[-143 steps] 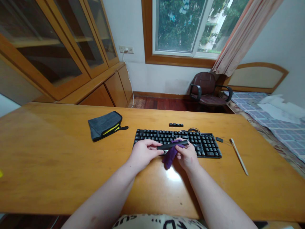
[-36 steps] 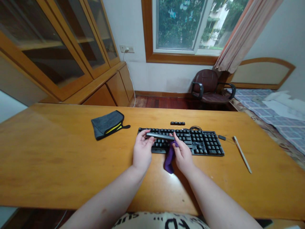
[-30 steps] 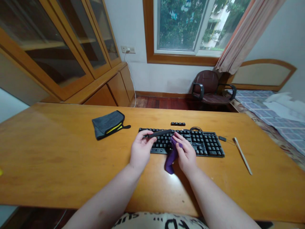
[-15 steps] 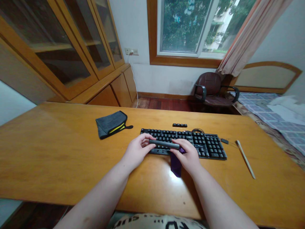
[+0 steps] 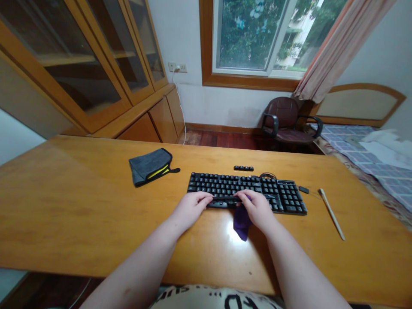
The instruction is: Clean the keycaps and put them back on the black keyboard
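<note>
Over the front row of a black keyboard (image 5: 219,184), both hands hold a long dark space bar keycap (image 5: 225,198) level. My left hand (image 5: 191,207) pinches its left end between thumb and fingers. At the other end, my right hand (image 5: 257,208) grips it, with a purple cloth (image 5: 241,223) tucked in the same hand and hanging toward the desk. Whether the keycap touches the keyboard I cannot tell. Several small black keycaps (image 5: 243,168) lie in a row behind the keyboard.
A grey pouch-like folded cloth with yellow lining (image 5: 150,166) lies at left. To the right are a slim brush (image 5: 332,214) and a small black USB plug (image 5: 303,189) on the wooden desk (image 5: 80,206). A chair (image 5: 285,120) stands beyond the far edge.
The space bar keycap has turned in my fingers, now showing a narrower, darker side. Both hands have shifted slightly, and the purple cloth has swung a little to the right.
</note>
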A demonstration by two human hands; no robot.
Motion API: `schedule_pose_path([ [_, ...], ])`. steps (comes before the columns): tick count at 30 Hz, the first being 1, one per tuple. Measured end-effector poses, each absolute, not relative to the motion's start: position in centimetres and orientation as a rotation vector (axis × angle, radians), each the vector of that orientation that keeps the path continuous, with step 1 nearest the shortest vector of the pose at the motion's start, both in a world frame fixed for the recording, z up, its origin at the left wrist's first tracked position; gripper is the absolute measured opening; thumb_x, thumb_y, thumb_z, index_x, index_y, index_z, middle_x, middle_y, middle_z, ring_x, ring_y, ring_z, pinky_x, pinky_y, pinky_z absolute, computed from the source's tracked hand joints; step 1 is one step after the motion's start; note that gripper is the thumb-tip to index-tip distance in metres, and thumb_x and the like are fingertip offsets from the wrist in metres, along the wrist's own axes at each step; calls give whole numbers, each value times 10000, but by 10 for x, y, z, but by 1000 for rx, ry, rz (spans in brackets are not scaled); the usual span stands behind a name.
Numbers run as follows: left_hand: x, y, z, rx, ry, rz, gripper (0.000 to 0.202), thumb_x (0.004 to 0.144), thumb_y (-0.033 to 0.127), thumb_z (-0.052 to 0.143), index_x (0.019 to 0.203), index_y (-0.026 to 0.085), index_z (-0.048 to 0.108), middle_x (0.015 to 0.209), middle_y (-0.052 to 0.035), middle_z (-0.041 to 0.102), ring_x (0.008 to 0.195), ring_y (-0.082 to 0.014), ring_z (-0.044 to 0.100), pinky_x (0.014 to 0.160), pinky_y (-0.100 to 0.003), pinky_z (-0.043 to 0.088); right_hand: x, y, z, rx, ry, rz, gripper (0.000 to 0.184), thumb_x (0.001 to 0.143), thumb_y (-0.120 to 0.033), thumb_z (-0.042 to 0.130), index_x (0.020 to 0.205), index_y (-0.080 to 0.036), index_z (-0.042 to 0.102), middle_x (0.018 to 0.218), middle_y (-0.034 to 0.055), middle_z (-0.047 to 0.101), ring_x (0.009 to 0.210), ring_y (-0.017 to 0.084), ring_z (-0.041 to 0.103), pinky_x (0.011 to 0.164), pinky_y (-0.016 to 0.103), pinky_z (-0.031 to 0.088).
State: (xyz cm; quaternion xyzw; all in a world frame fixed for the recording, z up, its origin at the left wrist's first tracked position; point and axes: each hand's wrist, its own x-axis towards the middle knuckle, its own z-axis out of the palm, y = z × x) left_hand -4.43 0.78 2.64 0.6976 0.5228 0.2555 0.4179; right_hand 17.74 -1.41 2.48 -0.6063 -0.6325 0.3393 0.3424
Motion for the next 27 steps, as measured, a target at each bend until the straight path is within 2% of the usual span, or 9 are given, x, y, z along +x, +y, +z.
schedule_pose_path([
  [2, -46, 9, 27, 1800, 1312, 662, 279, 837, 344, 473, 915, 204, 702, 888, -29, 715, 839, -184, 640, 798, -319, 489, 178, -13, 24, -1586, -1646, 942, 300, 875, -343, 436, 903, -179, 686, 731, 36, 696, 718, 181, 648, 684, 282, 478],
  [5, -49, 12, 27, 1882, 1345, 694, 266, 826, 329, 503, 966, 210, 696, 969, -40, 696, 896, -185, 621, 835, -328, 478, 182, -11, 22, -1553, -1740, 968, 254, 842, -345, 517, 964, -206, 692, 867, 40, 713, 836, 194, 648, 774, 305, 471],
  [8, -52, 16, 24, 1995, 1332, 696, 231, 817, 314, 537, 943, 222, 708, 962, -37, 683, 905, -176, 604, 855, -325, 466, 186, -9, 21, -1552, -1877, 961, 221, 793, -328, 605, 971, -235, 698, 974, 38, 704, 910, 210, 635, 831, 334, 460],
  [18, -50, 18, 5, 2203, 1435, 645, 215, 799, 292, 590, 974, 255, 710, 949, -29, 685, 912, -189, 568, 859, -348, 454, 181, -8, 7, -1523, -2079, 615, 225, 805, -171, 594, 1005, -189, 698, 921, 69, 654, 848, 167, 620, 786, 281, 492],
  [23, -50, 17, -2, 2264, 1505, 600, 210, 793, 286, 598, 969, 268, 712, 935, -25, 669, 889, -188, 547, 822, -334, 450, 177, -10, -1, -1540, -2121, 513, 233, 810, -198, 595, 1019, -212, 697, 899, 58, 649, 808, 161, 622, 725, 265, 505],
  [27, -49, 17, -5, 2306, 1526, 557, 219, 796, 309, 593, 976, 266, 710, 915, -33, 674, 867, -191, 541, 797, -332, 447, 177, -12, 0, -1584, -2122, 472, 206, 821, -232, 585, 986, -236, 709, 933, 56, 669, 814, 162, 634, 740, 273, 510],
])
